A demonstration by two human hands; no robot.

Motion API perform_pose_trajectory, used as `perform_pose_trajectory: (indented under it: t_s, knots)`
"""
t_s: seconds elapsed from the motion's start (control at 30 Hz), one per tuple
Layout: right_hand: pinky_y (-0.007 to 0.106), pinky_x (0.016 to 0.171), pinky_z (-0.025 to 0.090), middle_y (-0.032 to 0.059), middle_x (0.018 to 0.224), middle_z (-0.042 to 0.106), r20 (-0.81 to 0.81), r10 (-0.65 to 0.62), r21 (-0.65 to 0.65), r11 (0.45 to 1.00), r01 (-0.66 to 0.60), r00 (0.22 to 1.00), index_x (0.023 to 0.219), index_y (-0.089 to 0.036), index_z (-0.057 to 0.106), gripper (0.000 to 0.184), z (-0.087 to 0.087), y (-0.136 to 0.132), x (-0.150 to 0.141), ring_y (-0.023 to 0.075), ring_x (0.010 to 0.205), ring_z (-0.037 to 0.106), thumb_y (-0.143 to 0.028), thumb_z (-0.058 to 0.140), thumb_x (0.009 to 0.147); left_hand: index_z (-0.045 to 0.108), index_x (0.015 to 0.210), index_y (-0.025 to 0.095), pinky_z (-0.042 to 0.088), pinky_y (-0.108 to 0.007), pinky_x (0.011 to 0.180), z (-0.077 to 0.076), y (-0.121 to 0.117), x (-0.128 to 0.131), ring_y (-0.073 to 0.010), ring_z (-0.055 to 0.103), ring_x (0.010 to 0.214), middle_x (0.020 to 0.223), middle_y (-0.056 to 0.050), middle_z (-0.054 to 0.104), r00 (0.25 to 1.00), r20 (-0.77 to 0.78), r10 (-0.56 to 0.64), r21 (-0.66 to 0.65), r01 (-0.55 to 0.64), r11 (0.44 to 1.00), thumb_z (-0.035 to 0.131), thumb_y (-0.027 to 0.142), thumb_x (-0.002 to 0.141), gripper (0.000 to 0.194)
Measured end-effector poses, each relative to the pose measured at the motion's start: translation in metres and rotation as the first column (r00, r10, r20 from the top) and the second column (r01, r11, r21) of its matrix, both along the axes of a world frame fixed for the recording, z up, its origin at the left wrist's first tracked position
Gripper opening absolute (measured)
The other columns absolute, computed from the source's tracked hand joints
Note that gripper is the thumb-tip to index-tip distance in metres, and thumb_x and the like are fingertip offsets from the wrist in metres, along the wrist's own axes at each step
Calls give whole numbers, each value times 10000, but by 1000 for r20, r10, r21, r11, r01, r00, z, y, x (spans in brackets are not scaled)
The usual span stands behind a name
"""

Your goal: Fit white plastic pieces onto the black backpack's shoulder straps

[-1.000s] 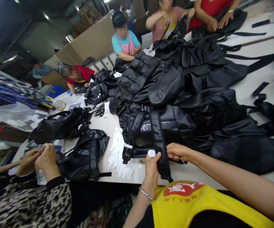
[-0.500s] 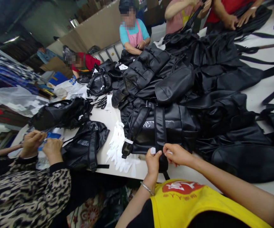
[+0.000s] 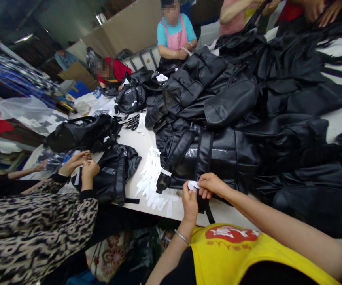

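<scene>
A black backpack (image 3: 218, 158) lies on the white table (image 3: 141, 146) in front of me, its two shoulder straps pointing toward me. My left hand (image 3: 190, 200) grips the end of the right strap (image 3: 204, 156) near the table edge. My right hand (image 3: 209, 185) pinches a small white paper piece (image 3: 192, 185) against that strap end, touching my left thumb. A spread of white paper pieces (image 3: 153, 184) lies just left of my hands, by the other strap (image 3: 175, 160).
A heap of black backpacks (image 3: 262, 91) covers the table behind and to the right. A person in a patterned sleeve (image 3: 37, 225) on my left handles another black bag (image 3: 114, 174). Several other people work at the far edge. Clear plastic bags (image 3: 25, 113) lie far left.
My right hand has moved left from beside the strap to meet my left hand at the white paper piece. The view has shifted, and the neighbour's hands have risen toward their bag.
</scene>
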State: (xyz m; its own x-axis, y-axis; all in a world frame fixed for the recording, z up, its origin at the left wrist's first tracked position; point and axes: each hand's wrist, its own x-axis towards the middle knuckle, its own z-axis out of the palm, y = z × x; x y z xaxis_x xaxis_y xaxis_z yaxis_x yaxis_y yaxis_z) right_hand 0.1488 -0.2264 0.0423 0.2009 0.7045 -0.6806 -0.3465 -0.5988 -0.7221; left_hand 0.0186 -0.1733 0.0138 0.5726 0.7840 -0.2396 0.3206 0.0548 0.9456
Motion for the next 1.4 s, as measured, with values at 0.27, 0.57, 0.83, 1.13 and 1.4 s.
perform_pose_trajectory:
  t_s: [0.27, 0.57, 0.83, 1.13, 1.4]
  knots:
    - [139, 253, 229, -2, 388, 485, 188, 56, -50, 998, -48, 981, 573, -127, 457, 86, -1, 5, -2, 90, 269, 393, -102, 436, 653, 422, 1140, 173, 388, -271, 837, 6, -2, -1, -156, 508, 966, 1086, -77, 535, 993, -102, -58, 124, 71, 990, 396, 233, 824, 323]
    - [158, 257, 196, -28, 360, 453, 252, 53, -79, 996, -34, 966, 585, -145, 466, 69, 6, 4, -6, 84, 250, 343, -138, 413, 628, 391, 1210, 173, 401, -279, 870, 7, -4, -3, -163, 505, 1033, 1150, -97, 524, 989, -125, -84, 164, 104, 981, 366, 236, 840, 376]
    - [150, 278, 214, -29, 398, 474, 306, 74, -13, 997, -74, 949, 636, -140, 480, 88, -3, 2, -9, 75, 273, 370, -166, 422, 696, 401, 1213, 165, 433, -297, 841, 9, -3, -3, -172, 537, 989, 1123, -102, 550, 977, -167, -130, 219, 166, 962, 343, 235, 848, 377]
    - [131, 371, 294, -28, 474, 511, 499, -18, 104, 994, -39, 867, 684, -140, 505, 160, -11, -7, -19, 53, 348, 432, -214, 411, 791, 354, 1271, 94, 331, -304, 1007, 19, -5, -4, -158, 388, 1190, 1285, -117, 417, 919, -217, -330, 287, 383, 878, 258, 240, 863, 444]
    - [149, 301, 234, -27, 446, 500, 363, -147, 206, 976, 74, 920, 688, -150, 446, 147, -28, 2, -35, 78, 300, 401, -210, 354, 785, 544, 1107, 127, 413, -316, 933, 36, 10, 4, -222, 499, 1077, 1123, -132, 556, 995, -100, -31, -94, 22, 995, 413, 461, 772, 490]
